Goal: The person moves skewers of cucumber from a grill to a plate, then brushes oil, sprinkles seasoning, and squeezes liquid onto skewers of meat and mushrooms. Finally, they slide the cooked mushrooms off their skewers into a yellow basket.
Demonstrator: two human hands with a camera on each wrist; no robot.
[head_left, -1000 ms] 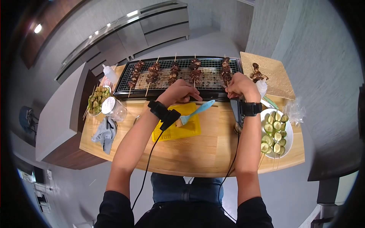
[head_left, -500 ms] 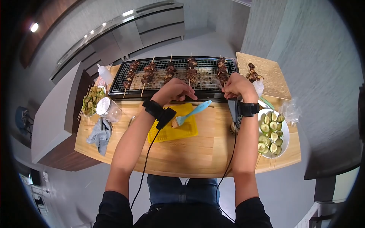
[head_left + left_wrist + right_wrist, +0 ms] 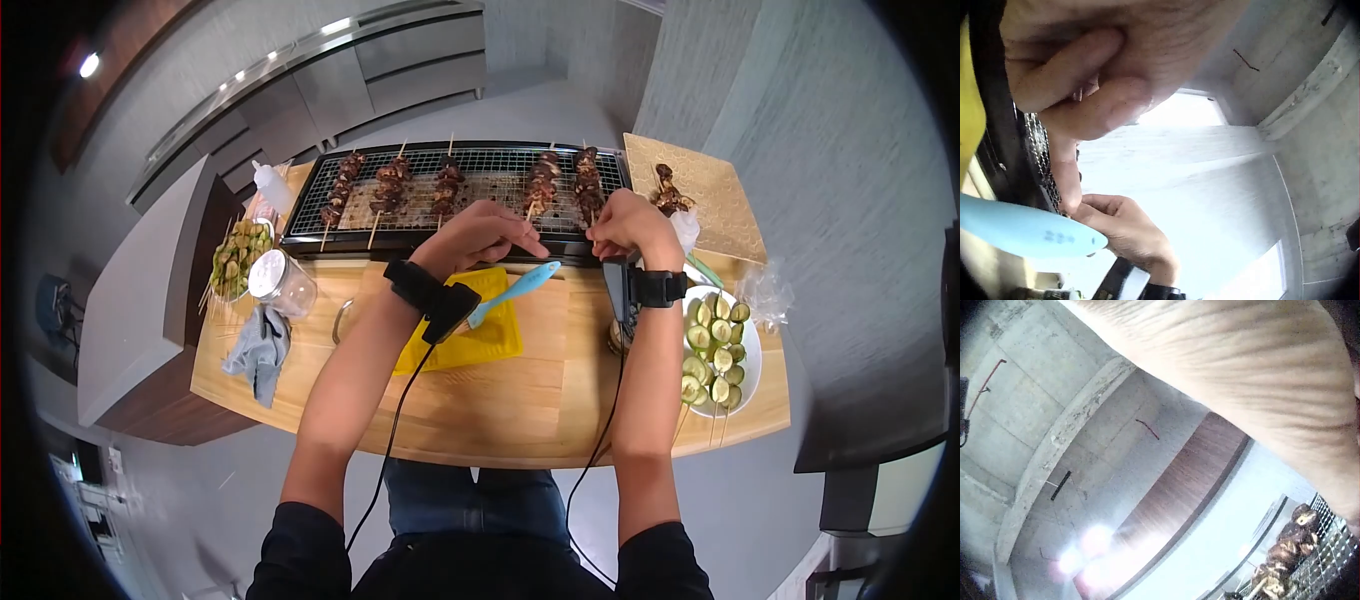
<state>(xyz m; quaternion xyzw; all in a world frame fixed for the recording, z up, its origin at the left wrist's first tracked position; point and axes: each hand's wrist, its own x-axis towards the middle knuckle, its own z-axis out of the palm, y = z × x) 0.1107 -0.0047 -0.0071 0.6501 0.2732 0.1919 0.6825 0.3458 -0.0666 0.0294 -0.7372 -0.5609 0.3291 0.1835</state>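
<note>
The wooden tabletop [image 3: 480,425] is carrying a black grill [image 3: 345,243] along its far side, the grill's long axis running left to right. At the grill's right end, a gold board [image 3: 718,205] is lying flat, and a white plate [image 3: 750,382] is sitting nearer, on the right. A yellow tray [image 3: 497,345] is resting near the grill, just below the left hand [image 3: 482,234] in the head view.

Across the grill mesh, five meat skewers are lying with their long axes running mostly near to far. The rightmost skewer [image 3: 587,182] is stretching away from the right hand [image 3: 632,225], its far end leaning slightly left; the right hand is pinching its near stick end, and is clearly the nearer of the two. The second skewer from the right [image 3: 542,183] is lying between the hands, on the far right of the left hand, which is nearer to it. It is pointing far and slightly right, so the pair is drawing together at the far ends. The left hand is seemingly grasping its near stick end between bent fingers, though the contact is partly hidden. A blue brush [image 3: 527,281] is slanting over the tray, pointing far right.
</note>
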